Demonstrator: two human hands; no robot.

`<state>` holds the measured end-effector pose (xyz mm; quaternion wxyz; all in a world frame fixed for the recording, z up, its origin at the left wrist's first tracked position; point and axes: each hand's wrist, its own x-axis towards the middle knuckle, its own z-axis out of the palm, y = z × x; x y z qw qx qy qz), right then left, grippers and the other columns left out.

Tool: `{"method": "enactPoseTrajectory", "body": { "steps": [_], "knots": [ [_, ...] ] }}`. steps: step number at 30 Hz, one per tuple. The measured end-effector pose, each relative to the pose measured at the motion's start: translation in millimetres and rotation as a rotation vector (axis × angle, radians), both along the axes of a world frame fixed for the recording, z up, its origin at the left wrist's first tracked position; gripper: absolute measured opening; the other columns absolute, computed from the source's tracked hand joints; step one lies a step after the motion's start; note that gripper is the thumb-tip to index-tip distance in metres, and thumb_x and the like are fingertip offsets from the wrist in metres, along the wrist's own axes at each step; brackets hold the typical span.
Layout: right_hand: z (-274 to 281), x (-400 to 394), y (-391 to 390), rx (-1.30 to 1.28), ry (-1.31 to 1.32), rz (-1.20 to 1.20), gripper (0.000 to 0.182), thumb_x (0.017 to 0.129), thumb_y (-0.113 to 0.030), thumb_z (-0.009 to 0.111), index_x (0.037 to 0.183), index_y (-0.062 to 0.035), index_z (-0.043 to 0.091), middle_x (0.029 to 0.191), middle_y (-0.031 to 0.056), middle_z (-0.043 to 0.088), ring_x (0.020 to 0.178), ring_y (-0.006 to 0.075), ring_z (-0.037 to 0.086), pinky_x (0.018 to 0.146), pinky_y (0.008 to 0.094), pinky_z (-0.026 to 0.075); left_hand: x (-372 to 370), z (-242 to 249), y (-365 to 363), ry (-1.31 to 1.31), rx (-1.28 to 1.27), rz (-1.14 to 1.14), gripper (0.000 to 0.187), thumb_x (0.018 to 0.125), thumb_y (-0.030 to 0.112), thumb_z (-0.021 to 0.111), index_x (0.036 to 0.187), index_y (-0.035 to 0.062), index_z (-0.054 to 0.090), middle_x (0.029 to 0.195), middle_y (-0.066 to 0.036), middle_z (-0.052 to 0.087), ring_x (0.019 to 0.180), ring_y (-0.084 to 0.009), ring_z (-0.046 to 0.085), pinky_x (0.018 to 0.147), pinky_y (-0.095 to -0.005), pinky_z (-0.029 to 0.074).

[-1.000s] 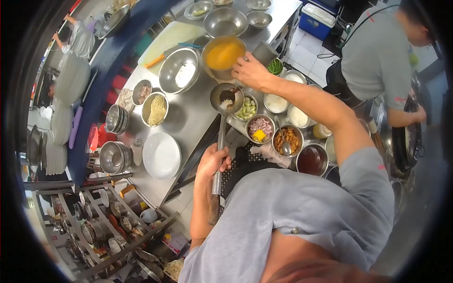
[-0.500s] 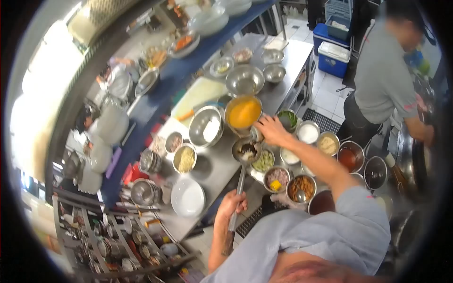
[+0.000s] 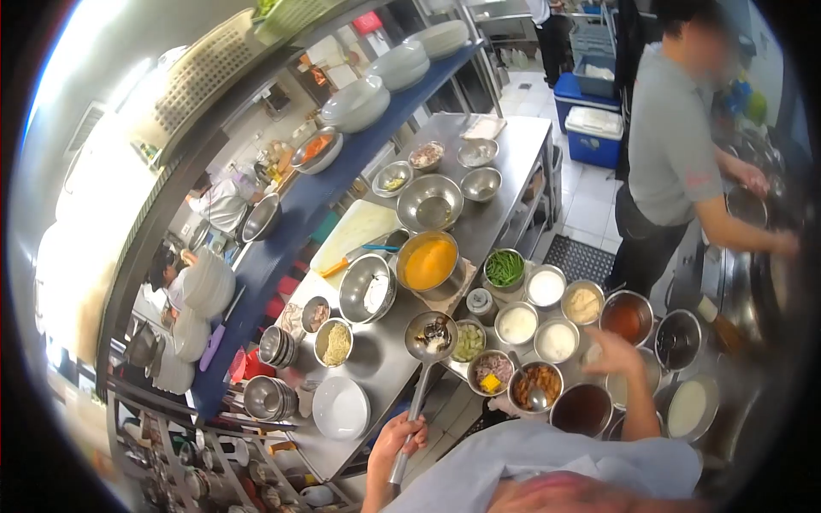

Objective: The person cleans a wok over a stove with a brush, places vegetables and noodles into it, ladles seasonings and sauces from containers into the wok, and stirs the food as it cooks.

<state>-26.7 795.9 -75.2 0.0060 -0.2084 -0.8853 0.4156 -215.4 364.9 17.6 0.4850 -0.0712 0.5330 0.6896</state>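
While the left hand [image 3: 400, 438] keeps its fingers clenched around the handle of the ladle [image 3: 417, 393], the ladle's bowl, carrying dark and white ingredients, is near the edge of the bench [image 3: 389, 376], beside the container of chopped green vegetables [image 3: 469, 341]. The right hand [image 3: 614, 352], its fingers released and extended, is near the pot of red liquid [image 3: 627, 317].

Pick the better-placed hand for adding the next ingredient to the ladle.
Right, I'd say: the right hand looks free, fingers extended, near the ingredient containers. The left hand is busy gripping the ladle.
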Motion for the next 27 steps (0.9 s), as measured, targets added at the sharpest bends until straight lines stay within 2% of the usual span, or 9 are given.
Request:
{"method": "enactPoseTrajectory", "body": {
  "steps": [7,10,13,15,17,20,22,23,27],
  "knots": [
    [-55.0,28.4,-49.3,0.121,0.304,-0.365,0.084,0.056,-0.013,0.081,0.130,-0.0040,0.044,0.124,0.0217,0.049,0.112,0.0400,0.049,0.096,0.0437,0.041,0.3,3.7,-2.5,0.059,0.003,-0.170,0.011,0.088,0.007,0.053,0.096,0.0018,0.048,0.064,-0.007,0.051,0.040,-0.0088,0.035,0.059,-0.0264,0.045],
    [-42.5,13.0,-42.9,0.232,0.323,-0.322,0.088,0.056,-0.011,0.081,0.133,-0.0048,0.041,0.123,0.0211,0.049,0.111,0.0383,0.051,0.096,0.0431,0.042,1.2,-3.8,-10.0,0.073,0.111,-0.229,0.010,0.089,0.007,0.053,0.096,0.0023,0.048,0.064,-0.006,0.050,0.041,-0.0087,0.036,0.060,-0.0248,0.046],
    [75.6,-7.2,-53.5,0.195,0.370,-0.330,0.098,0.054,-0.010,0.083,0.138,-0.0027,0.033,0.123,0.0185,0.054,0.110,0.0288,0.057,0.096,0.0382,0.044,3.5,1.7,-10.5,0.056,0.044,-0.281,0.012,0.089,0.008,0.054,0.096,0.0021,0.048,0.063,-0.005,0.050,0.041,-0.0090,0.037,0.060,-0.0248,0.046],
    [119.7,-26.0,-62.2,-0.358,0.757,-0.193,0.104,0.053,-0.009,0.086,0.140,-0.0042,0.030,0.122,0.0147,0.055,0.112,0.0230,0.056,0.096,0.0363,0.045,3.5,4.9,-10.1,0.085,0.026,-0.317,0.012,0.088,0.008,0.055,0.095,0.0023,0.048,0.063,-0.005,0.051,0.042,-0.0090,0.040,0.059,-0.0246,0.046],
    [97.8,-55.4,-49.0,-0.409,0.544,0.001,0.099,0.054,-0.012,0.087,0.138,-0.0022,0.035,0.125,0.0111,0.054,0.113,0.0194,0.054,0.099,0.0362,0.042,-2.2,0.1,-11.2,0.249,-0.056,-0.408,0.013,0.087,0.013,0.054,0.095,0.0031,0.049,0.063,-0.008,0.057,0.042,-0.0094,0.045,0.043,-0.0226,0.038],
    [91.7,-104.1,-75.6,-0.003,0.080,0.081,0.096,0.062,-0.037,0.085,0.136,0.0012,0.038,0.128,0.0186,0.052,0.118,0.0280,0.051,0.104,0.0382,0.037,-9.5,-3.0,-2.4,0.322,0.012,-0.399,0.019,0.082,0.016,0.055,0.095,0.0030,0.050,0.063,-0.010,0.061,0.043,-0.0131,0.051,0.037,-0.0242,0.036],
    [60.6,-118.6,-94.8,-0.552,-0.078,-0.025,0.078,0.070,-0.041,0.079,0.127,0.0023,0.047,0.112,0.0186,0.061,0.099,0.0266,0.062,0.086,0.0367,0.051,-13.6,7.2,12.3,0.343,-0.069,-0.456,0.016,0.083,0.014,0.054,0.093,0.0025,0.049,0.062,-0.009,0.059,0.040,-0.0132,0.049,0.037,-0.0249,0.038],
    [73.6,-111.2,-108.3,-1.050,-0.197,-0.067,0.062,0.076,-0.033,0.075,0.122,0.0015,0.051,0.104,0.0162,0.063,0.086,0.0229,0.064,0.072,0.0351,0.054,-11.6,9.9,15.0,0.265,-0.117,-0.468,0.015,0.083,0.012,0.054,0.093,0.0021,0.048,0.061,-0.009,0.058,0.039,-0.0127,0.047,0.037,-0.0248,0.038],
    [50.1,-91.0,-130.6,-1.159,-0.287,-0.181,0.053,0.080,-0.031,0.072,0.116,0.0035,0.055,0.100,0.0158,0.064,0.080,0.0242,0.065,0.070,0.0351,0.055,-12.8,5.1,33.7,0.223,-0.106,-0.430,0.012,0.083,0.009,0.051,0.092,0.0016,0.047,0.057,-0.009,0.055,0.037,-0.0113,0.040,0.038,-0.0237,0.034]
  ]
}}
